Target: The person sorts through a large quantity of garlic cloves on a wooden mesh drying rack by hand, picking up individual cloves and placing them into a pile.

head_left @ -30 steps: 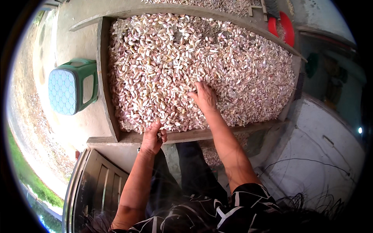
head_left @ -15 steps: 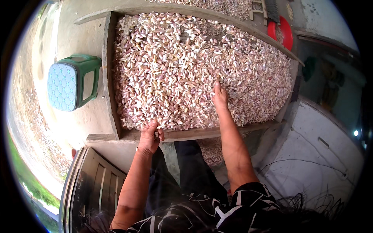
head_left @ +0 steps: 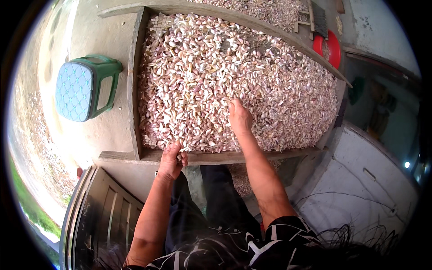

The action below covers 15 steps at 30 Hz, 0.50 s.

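1. A risk is judged at the left hand (head_left: 171, 158), which is curled at the near rail of the wooden-framed wire-mesh sieve tray (head_left: 133, 90). Its fingers appear bent around a few cloves at the edge; exactly what is pinched cannot be told. Cloves nudged over the rail could be lost onto the concrete below.
2. Left of that hand, well apart, a green plastic stool with a pale blue quilted seat (head_left: 81, 90) is seen.
3. The heap of pinkish-white garlic cloves and papery skins (head_left: 216, 76) fills the tray just beyond both hands.
4. The right hand (head_left: 239, 118) is laid flat and open, palm down, on the cloves. A hard sweep could push them over the rim or snag fingers on mesh.
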{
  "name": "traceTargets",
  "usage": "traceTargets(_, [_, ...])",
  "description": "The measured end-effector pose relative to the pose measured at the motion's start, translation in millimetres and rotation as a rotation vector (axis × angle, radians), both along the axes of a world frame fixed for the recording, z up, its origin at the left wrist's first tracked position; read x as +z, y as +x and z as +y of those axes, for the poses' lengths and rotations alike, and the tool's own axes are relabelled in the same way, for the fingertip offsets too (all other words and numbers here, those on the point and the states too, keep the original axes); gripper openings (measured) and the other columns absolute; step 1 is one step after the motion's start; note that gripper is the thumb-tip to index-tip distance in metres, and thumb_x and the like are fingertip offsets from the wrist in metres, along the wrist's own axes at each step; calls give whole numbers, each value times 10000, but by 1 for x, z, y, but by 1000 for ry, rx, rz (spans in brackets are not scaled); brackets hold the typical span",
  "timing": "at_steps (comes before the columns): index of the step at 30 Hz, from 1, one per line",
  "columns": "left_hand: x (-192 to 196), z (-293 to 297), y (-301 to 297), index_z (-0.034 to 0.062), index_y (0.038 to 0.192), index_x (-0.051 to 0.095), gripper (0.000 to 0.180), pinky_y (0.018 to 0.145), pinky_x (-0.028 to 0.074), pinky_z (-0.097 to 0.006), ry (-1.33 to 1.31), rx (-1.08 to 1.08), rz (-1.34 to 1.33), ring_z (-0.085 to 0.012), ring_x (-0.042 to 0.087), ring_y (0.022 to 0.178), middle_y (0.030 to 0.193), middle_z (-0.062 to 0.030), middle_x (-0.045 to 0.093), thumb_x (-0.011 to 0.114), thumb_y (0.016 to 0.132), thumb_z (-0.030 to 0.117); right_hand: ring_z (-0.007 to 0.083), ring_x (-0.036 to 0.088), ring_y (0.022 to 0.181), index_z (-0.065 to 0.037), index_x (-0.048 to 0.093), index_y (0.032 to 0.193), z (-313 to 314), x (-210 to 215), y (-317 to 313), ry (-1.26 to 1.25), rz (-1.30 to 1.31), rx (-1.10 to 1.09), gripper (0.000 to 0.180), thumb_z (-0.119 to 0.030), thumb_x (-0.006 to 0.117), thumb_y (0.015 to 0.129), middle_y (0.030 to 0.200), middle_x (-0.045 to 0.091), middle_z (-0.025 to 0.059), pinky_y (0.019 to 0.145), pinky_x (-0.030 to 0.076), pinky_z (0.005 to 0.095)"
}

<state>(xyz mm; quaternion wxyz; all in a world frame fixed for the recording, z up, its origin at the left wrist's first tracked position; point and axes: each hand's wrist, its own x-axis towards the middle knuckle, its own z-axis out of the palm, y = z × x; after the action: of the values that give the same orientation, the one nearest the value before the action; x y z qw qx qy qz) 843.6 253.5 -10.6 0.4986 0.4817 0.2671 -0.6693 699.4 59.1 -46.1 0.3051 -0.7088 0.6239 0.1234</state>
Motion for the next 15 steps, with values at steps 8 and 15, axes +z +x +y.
traceTargets(8, [6,-6,9,85,738,483,244,408,337,-246,6,38,-17,-137,427,426,535,-34,466,544,791,315,252,537,508,-43,504,745,4,-25,15,-197,-485,-50,194,-222,469,808,635,563,135,482,425,340])
traceTargets(15, [6,-9,13,99,724,476,236,411,339,-241,-67,31,-17,-127,423,425,546,-19,473,550,788,313,70,388,432,-48,465,706,17,14,16,674,-863,-743,177,-171,464,835,517,424,3,376,293,191])
